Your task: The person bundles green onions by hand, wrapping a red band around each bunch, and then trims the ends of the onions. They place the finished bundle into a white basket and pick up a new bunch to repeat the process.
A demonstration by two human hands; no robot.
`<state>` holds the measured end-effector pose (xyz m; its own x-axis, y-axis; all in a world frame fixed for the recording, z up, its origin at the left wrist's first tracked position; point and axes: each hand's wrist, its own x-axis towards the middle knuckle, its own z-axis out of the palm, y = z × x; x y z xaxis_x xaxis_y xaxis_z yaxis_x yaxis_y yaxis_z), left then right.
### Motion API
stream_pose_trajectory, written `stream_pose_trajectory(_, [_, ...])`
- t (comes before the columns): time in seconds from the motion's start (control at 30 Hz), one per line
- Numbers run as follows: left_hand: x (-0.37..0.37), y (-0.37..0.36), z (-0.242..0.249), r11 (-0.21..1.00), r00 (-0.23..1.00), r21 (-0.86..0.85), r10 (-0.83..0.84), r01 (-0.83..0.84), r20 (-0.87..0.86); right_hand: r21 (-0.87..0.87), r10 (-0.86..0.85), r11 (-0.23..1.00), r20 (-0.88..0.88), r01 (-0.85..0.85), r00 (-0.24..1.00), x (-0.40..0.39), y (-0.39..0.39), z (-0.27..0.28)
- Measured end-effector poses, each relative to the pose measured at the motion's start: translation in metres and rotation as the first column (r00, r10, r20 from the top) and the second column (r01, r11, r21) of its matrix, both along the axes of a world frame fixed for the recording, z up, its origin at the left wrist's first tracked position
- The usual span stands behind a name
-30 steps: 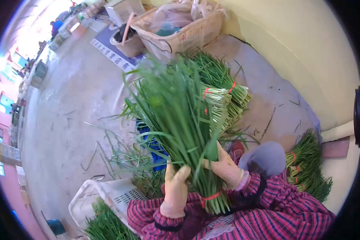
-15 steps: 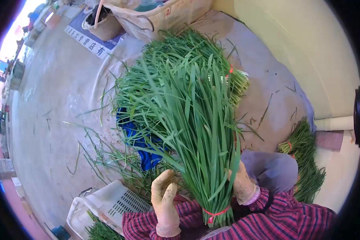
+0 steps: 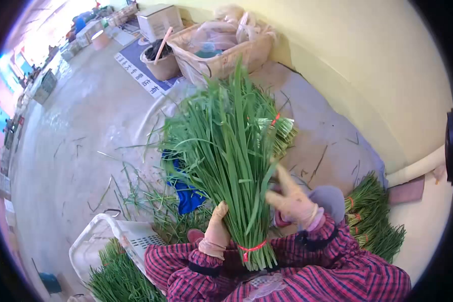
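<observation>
A large bundle of garlic chives [image 3: 241, 196] stands nearly upright before me, bound near its cut ends by a red tie [image 3: 251, 246]. My left hand [image 3: 216, 231], in a pale glove, grips its left side; the thumb shows and the fingers are hidden behind the leaves. To the right, my gloved right hand [image 3: 294, 201] is open, its fingers spread close to the leaves and a little blurred. Beyond the bundle lies a pile of more chives [image 3: 282, 131] with a red tie, partly covered by the leaves. Blue cloth [image 3: 189, 199] shows beneath the pile.
A white crate [image 3: 121, 229] holding chives is at lower left. Several tied bundles [image 3: 377, 216] lie at right by the wall. Behind are a basket [image 3: 226, 60] with plastic bags, a bucket [image 3: 161, 65] and a cardboard box [image 3: 158, 22]. Loose leaves [image 3: 141, 201] litter the floor.
My left hand has gone from open beside the bundle to gripping its side. My right hand has come off the bundle, fingers spread. The view has tilted up.
</observation>
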<state>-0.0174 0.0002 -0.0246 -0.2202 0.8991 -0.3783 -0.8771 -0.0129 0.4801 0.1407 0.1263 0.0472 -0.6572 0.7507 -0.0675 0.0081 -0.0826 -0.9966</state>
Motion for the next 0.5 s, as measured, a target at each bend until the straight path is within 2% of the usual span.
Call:
stream_pose_trajectory(0.03, [0.000,0.000,0.003,1.000,1.000,0.007,0.002,-0.002,-0.002,0.262,-0.177,0.954,0.093,0.147,0.980,0.003,0.005,0.010])
stream_pose_trajectory(0.07, [0.000,0.001,0.006,1.000,1.000,-0.002,0.004,-0.004,-0.023,0.491,-0.272,0.849,0.084,0.197,0.959,0.006,0.012,0.022])
stream_pose_trajectory(0.1, [0.000,0.001,0.008,1.000,0.999,-0.012,0.004,-0.004,-0.041,0.689,-0.362,0.688,0.054,0.227,0.931,0.008,0.017,0.033])
stream_pose_trajectory(0.17, [-0.002,0.002,0.000,0.999,0.999,0.053,-0.009,0.011,-0.048,0.713,-0.414,0.640,0.006,0.286,0.910,0.003,0.013,0.057])
stream_pose_trajectory(0.23, [-0.001,0.004,-0.003,0.999,1.000,0.052,-0.003,0.004,-0.017,0.703,-0.145,0.711,0.110,0.026,0.983,-0.008,0.012,0.088])
stream_pose_trajectory(0.27, [0.000,0.005,0.000,0.998,1.000,0.056,-0.007,0.008,-0.014,0.713,-0.104,0.701,0.107,-0.003,0.989,-0.023,0.013,0.093])
stream_pose_trajectory(0.3, [0.000,0.005,0.006,0.996,1.000,0.084,-0.021,0.021,0.002,0.714,-0.107,0.700,0.108,-0.002,0.988,-0.031,0.014,0.092])
stream_pose_trajectory(0.37, [-0.001,0.004,0.007,0.993,0.999,0.111,-0.034,0.032,0.015,0.713,-0.133,0.684,0.332,-0.156,0.934,-0.044,0.020,0.085])
stream_pose_trajectory(0.43, [-0.001,0.004,0.001,0.998,0.999,0.061,0.004,-0.002,-0.041,0.721,-0.159,0.669,0.376,-0.180,0.913,-0.055,0.025,0.081])
stream_pose_trajectory(0.5, [-0.001,0.003,0.002,0.998,0.998,0.058,0.013,-0.010,-0.063,0.783,-0.196,0.573,0.420,-0.244,0.886,-0.063,0.026,0.080])
